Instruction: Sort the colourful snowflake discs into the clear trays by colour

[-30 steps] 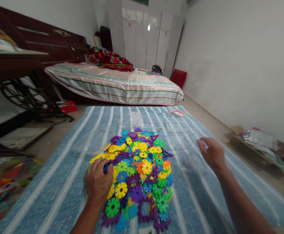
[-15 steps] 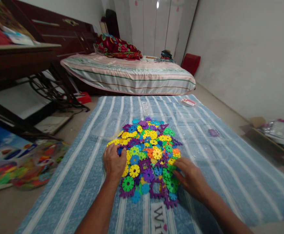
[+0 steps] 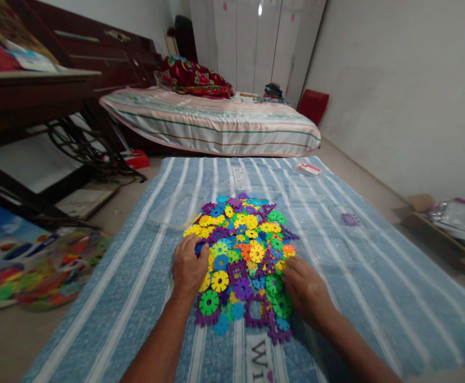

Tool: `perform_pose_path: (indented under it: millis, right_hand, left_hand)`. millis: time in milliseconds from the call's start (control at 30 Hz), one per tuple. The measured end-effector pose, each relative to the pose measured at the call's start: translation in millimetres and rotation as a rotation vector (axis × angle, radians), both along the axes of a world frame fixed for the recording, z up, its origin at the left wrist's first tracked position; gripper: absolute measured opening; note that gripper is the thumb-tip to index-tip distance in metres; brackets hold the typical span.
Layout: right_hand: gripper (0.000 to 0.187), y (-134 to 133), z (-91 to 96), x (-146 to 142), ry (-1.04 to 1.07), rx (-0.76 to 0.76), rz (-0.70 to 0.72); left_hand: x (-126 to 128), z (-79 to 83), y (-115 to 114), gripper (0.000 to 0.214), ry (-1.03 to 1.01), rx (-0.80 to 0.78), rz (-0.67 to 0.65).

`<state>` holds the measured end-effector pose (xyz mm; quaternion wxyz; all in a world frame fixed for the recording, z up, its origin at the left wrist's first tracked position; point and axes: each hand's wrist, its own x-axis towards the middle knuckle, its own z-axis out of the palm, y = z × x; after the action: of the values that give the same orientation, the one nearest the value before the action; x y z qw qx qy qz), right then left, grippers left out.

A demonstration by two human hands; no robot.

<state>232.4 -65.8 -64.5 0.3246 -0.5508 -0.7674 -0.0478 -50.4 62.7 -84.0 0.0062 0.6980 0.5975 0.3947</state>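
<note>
A heap of colourful plastic gear-shaped pieces [image 3: 242, 250] in yellow, purple, green, blue and orange lies on a blue striped mat [image 3: 136, 276]. My left hand [image 3: 189, 266] rests on the heap's left edge, fingers curled round a blue piece. My right hand [image 3: 306, 291] lies on the heap's right side, its fingers bent down among green and purple pieces; what they hold, if anything, is hidden. One purple piece [image 3: 349, 218] lies alone on the mat to the right.
A mattress [image 3: 212, 125] with a red bundle [image 3: 194, 80] lies beyond the mat. A dark wooden table [image 3: 28, 101] stands at left above toy packaging [image 3: 28, 266]. A small pack [image 3: 309, 168] lies at the mat's far edge, a cardboard box [image 3: 439, 234] by the right wall.
My right hand came from the open mat at right back to the heap and settled on its right side. A lone purple piece now lies where that hand was. The left hand stayed put.
</note>
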Motion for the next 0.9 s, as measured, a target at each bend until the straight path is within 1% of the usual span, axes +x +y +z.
perform_pose_path:
  millis: [100, 267, 467, 567, 733, 833, 900]
  right_hand:
    - [0.016, 0, 1.0, 2, 0.085, 0.025, 0.005]
    - [0.011, 0, 5.0, 5, 0.168, -0.017, 0.003]
    - [0.010, 1, 4.7, 5, 0.176, -0.059, 0.028]
    - [0.011, 3, 5.1, 7, 0.189, -0.048, 0.042]
    - [0.009, 7, 14.1, 14, 0.193, 0.016, 0.037]
    - [0.010, 8, 19.9, 17, 0.185, 0.006, 0.038]
    - [0.011, 8, 20.4, 17, 0.178, -0.006, 0.042]
  left_hand:
    - [0, 1.2, 0, 0.020, 0.010, -0.004, -0.006]
    - [0, 2.4, 0, 0.022, 0.014, 0.010, -0.005]
    - [-1, 2.5, 2, 0.023, 0.029, 0.032, -0.010]
    - [-2, 3.0, 3, 0.024, 0.031, 0.024, -0.007]
    - [-1, 4.0, 3, 0.023, 0.021, 0.003, -0.001]
    - [-1, 3.7, 3, 0.024, 0.025, 0.012, -0.001]
    - [-1, 3.7, 3, 0.026, 0.033, 0.018, -0.003]
